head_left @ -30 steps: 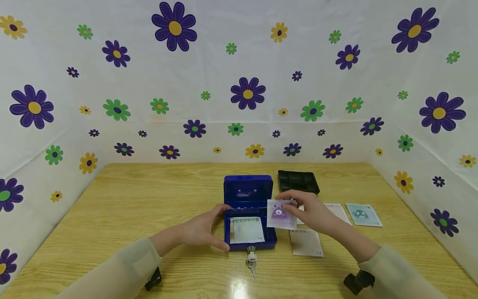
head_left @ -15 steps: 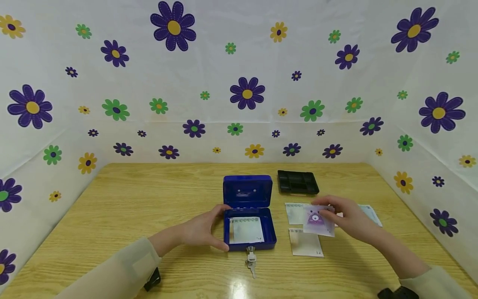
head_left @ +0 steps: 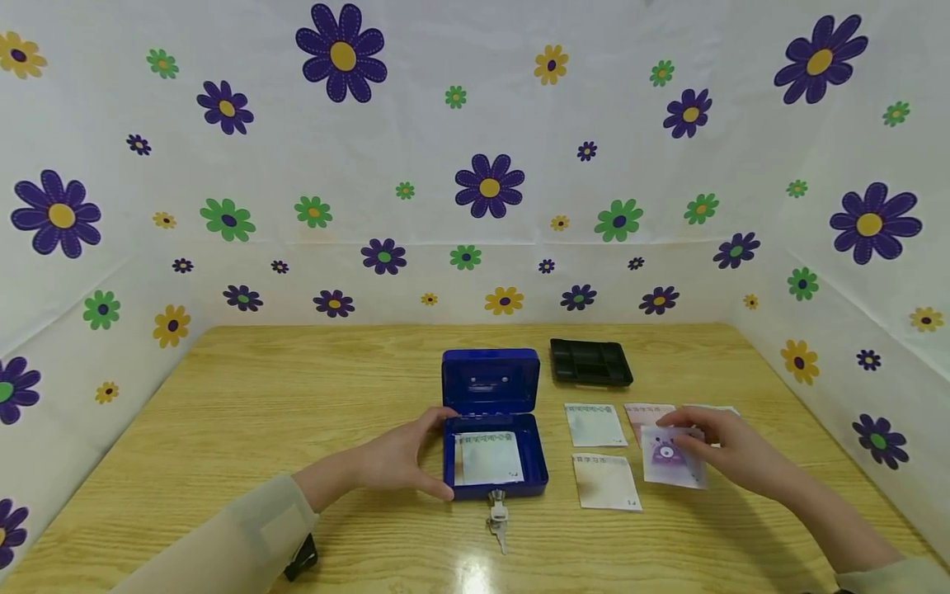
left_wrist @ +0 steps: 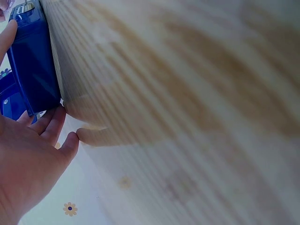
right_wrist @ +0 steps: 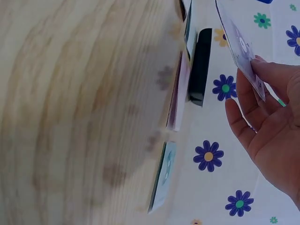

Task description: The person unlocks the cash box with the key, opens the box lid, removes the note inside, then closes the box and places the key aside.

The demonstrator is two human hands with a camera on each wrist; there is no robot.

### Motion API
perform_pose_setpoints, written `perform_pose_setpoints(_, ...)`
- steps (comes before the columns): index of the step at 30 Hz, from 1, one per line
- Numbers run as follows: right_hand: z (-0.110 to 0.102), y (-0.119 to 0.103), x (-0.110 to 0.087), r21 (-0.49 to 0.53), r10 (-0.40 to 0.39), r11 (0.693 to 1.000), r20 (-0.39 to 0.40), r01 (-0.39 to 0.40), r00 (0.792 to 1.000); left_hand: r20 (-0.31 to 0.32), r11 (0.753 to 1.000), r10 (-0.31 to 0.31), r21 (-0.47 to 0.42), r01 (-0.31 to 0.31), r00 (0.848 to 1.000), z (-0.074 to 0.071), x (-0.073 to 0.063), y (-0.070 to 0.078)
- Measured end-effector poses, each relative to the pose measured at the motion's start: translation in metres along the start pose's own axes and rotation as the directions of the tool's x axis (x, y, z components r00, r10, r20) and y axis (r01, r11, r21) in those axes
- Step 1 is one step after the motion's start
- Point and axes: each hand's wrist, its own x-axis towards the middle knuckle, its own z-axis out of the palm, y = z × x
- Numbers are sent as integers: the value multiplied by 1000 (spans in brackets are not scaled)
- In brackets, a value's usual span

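Toward the worktop's point(head_left: 297, 371) right edge, notes point(head_left: 604, 483) could be dragged if brushed by the right hand's point(head_left: 735, 452) pinched purple note point(head_left: 671, 466) (left hand point(head_left: 397, 454) clamped on blue box point(head_left: 531, 450)).

Brownish note point(head_left: 606, 487): top-edge characters seem to read 学习币; print on other notes point(head_left: 665, 469) too small
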Motion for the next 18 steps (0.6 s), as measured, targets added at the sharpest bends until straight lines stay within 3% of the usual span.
perform_pose_setpoints(9,4,13,-4,7,56,998,92,-57,994,2,1000,6,3,-6,1000,-1,0,0)
perform_pose_setpoints(18,16,23,1,-63,126,991,167,-117,978,-3,1000,7,-2,-7,1000,1,1,-1)
